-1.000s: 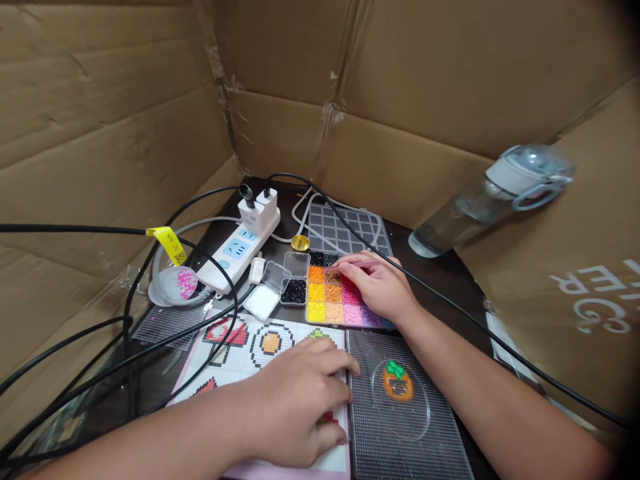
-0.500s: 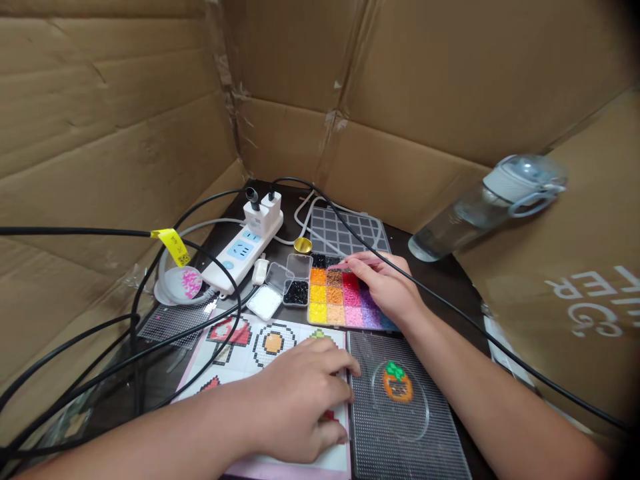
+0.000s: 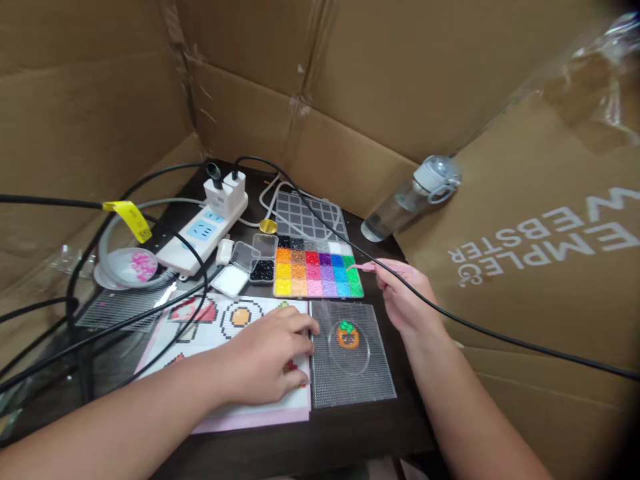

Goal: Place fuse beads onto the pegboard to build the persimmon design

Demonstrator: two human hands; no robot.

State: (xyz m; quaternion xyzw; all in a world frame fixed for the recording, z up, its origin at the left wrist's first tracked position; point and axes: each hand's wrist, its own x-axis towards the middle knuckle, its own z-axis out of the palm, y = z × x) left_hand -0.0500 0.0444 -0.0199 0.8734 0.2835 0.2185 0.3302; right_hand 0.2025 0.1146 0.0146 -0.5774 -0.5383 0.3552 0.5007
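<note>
Pink tweezers [image 3: 364, 266] are held in the closed fingers of my right hand [image 3: 409, 297]. Their tip hovers by the green beads at the right side of the sorted bead box [image 3: 320, 296]. My left hand [image 3: 270, 357] lies on the printed pattern sheet [image 3: 255, 410], fingers spread and holding nothing. Its fingertips reach the left edge of a clear pegboard [image 3: 377, 380]. On that board, within a round outline, is an orange bead figure [image 3: 349, 337] with a green top and dark beads in its middle. My left hand hides part of the sheet.
A power strip [image 3: 200, 233] with plugs stands at the back left. Black cables [image 3: 480, 328] cross above the table. Small boxes of white beads [image 3: 231, 281] and black beads [image 3: 262, 271] sit left of the bead box. A water bottle [image 3: 405, 203] leans against the cardboard wall [image 3: 500, 167].
My right hand with the tweezers has moved from over the bead box to its right side, uncovering the coloured compartments. My left hand stays on the sheet. The camera view has shifted.
</note>
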